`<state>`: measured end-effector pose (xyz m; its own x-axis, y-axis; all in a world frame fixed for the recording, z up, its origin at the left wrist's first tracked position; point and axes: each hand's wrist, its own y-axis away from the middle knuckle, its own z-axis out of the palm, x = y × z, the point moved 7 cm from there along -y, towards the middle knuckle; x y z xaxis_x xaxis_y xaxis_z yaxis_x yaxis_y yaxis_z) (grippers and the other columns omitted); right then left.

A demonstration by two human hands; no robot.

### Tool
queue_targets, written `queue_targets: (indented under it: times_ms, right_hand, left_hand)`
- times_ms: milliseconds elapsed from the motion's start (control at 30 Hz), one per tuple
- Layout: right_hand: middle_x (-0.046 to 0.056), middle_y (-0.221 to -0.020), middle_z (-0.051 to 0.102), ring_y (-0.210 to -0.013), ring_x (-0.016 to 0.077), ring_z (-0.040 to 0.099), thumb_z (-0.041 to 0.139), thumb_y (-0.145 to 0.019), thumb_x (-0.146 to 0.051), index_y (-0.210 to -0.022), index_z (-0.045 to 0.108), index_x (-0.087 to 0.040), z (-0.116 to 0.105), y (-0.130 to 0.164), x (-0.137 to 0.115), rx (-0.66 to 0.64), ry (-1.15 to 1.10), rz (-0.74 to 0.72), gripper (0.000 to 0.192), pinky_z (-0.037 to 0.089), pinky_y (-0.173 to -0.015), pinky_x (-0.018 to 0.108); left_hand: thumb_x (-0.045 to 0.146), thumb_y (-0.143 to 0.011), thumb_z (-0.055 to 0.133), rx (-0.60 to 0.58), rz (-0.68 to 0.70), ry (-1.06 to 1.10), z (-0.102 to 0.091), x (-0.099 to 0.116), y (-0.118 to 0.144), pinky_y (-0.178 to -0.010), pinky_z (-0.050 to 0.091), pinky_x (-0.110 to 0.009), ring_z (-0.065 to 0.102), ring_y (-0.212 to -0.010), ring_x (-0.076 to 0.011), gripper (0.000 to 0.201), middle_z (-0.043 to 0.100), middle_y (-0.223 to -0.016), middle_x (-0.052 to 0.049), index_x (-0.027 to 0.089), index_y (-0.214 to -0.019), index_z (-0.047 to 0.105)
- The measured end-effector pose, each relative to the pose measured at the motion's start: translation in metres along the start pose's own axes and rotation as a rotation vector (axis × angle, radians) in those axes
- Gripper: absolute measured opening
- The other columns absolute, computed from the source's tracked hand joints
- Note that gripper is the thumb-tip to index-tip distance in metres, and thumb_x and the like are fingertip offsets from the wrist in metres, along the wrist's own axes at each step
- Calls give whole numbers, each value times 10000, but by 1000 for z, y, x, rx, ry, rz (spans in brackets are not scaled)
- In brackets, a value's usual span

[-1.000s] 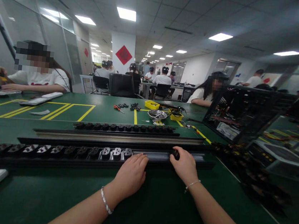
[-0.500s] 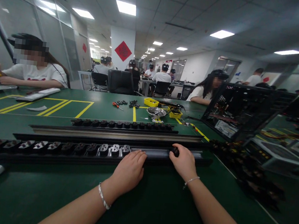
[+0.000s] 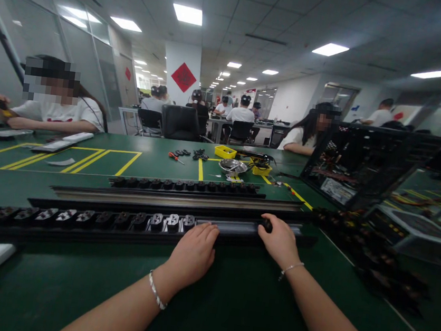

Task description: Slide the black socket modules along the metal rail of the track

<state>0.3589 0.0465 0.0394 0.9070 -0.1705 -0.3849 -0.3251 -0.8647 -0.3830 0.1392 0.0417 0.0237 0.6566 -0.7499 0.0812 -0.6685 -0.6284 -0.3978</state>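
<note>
A long black channel rail (image 3: 237, 230) lies across the table before me, its left part filled with a row of socket modules (image 3: 121, 220), some black and some with pale metallic tops. My left hand (image 3: 195, 247) rests with bent fingers over the rail, just right of the last module, gripping its near edge. Between the thumb and fingers of my right hand (image 3: 280, 241) is a small black socket module (image 3: 267, 224), held at the right part of the channel. The underside of this module is hidden by my fingers.
Behind lie another bare rail (image 3: 176, 201) and a filled one (image 3: 186, 185). Loose black modules (image 3: 377, 258) are heaped at right, near an open computer case (image 3: 364, 166). A metal bowl (image 3: 233, 167), yellow bins (image 3: 225, 151) and a screwdriver (image 3: 176, 157) stand farther back. Co-workers sit opposite.
The whole view has shifted slightly to the right and down in the picture. Both hands keep nearly the same places on the rail, and the right one still holds the module.
</note>
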Motion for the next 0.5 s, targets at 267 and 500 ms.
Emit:
queue_targets:
  times_ms: [267, 500]
  right_hand:
    - [83, -1064, 651, -1041, 238, 560, 495, -788, -294, -1083, 619, -189, 1, -1, 5, -10, -2, 21, 337, 385, -938, 390]
    - [80, -1076, 650, -1079, 244, 544, 499, -784, -292, -1056, 631, -202, 1, -2, 8, -6, 25, 34, 316, 362, -962, 409]
  left_hand:
    - [162, -810, 507, 5, 1, 9, 1, -1, 1, -1070, 350, -388, 476, -1224, -234, 419, 548, -1295, -115, 133, -1227, 483]
    - [168, -811, 506, 6, 4, 5, 2, -1, 2, -1066, 354, -392, 476, -1225, -238, 419, 548, -1295, -112, 136, -1228, 481]
